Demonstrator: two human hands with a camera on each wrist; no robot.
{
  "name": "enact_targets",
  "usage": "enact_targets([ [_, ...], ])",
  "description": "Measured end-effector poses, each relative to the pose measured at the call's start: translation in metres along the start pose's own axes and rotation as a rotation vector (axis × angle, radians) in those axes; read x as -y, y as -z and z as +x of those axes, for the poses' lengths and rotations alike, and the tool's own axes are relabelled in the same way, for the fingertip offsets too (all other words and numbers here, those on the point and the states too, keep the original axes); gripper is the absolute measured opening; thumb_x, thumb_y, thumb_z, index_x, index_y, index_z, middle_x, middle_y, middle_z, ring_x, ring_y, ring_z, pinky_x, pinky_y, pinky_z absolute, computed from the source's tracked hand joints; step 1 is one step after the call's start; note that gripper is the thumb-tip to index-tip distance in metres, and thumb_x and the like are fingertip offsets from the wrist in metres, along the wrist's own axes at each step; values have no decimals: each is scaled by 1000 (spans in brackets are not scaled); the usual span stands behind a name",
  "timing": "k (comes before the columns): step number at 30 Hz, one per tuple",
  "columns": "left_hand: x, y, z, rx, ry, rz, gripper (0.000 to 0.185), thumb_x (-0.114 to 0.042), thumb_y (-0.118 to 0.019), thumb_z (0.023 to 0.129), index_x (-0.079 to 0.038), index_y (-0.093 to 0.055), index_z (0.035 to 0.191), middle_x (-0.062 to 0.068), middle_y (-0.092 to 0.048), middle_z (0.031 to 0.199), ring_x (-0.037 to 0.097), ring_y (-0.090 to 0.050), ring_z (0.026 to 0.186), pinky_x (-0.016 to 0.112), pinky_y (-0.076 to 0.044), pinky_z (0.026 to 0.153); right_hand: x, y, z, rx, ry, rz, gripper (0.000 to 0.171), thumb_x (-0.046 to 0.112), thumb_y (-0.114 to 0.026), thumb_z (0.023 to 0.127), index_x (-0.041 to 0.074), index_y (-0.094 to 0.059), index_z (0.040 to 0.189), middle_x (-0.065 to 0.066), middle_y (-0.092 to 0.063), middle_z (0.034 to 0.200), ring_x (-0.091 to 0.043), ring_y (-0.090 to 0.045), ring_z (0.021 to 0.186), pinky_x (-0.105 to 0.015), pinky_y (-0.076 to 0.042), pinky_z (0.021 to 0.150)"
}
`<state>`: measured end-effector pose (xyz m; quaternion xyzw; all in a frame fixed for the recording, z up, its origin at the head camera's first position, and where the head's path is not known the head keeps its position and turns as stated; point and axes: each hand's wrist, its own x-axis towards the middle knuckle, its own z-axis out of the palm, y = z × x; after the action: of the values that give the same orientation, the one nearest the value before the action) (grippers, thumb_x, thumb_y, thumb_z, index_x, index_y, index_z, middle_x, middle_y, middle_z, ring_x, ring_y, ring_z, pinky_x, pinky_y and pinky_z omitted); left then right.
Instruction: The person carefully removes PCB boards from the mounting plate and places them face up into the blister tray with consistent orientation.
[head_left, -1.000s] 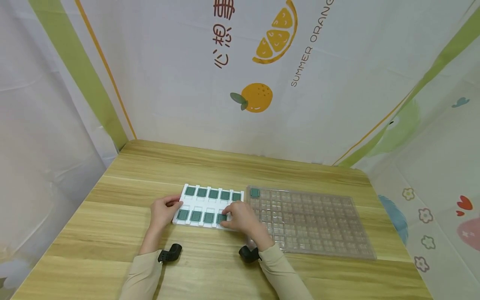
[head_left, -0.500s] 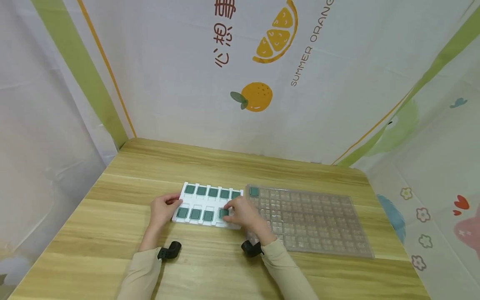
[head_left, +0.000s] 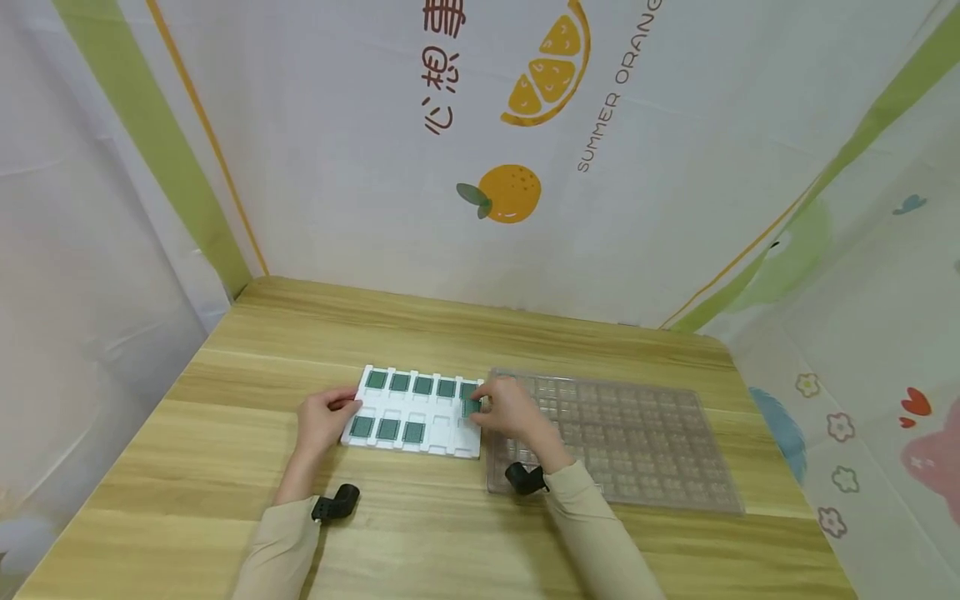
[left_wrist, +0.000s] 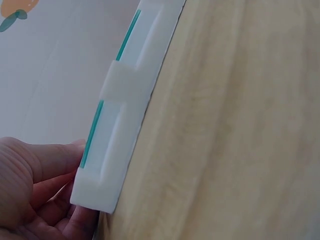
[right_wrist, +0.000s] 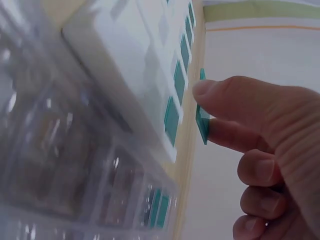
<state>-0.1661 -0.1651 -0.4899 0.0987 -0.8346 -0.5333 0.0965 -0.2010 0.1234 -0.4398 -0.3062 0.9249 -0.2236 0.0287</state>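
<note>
Hands — right pinching green chip

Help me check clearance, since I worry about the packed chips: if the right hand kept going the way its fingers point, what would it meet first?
Probably the white slotted tray: the right hand, pinching a small green square chip, points left over its right end, though depth is unclear.

I see a wooden tabletop and, behind its far edge, a white curtain printed with oranges.
</note>
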Motion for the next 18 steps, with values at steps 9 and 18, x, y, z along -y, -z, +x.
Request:
enact_targets([
  [9,2,0,0,-5,-19,3,22,2,-66,82,12,-67,102,25,-68,88,3,-55,68,12,-42,58,-24,10,-4,-35,-63,-5,20,13,-76,77,1,-72,92,-5,-67,79,-6,-39,54,-21,-37,51],
  [18,2,1,0,-1,-12,9,22,2,-66,82,12,-67,101,24,-67,87,5,-56,69,12,-42,58,-46,23,-6,-24,-166,-33,23,15,-75,79,2,-71,98,-5,-66,84,-11,-44,60,-26,-39,55],
])
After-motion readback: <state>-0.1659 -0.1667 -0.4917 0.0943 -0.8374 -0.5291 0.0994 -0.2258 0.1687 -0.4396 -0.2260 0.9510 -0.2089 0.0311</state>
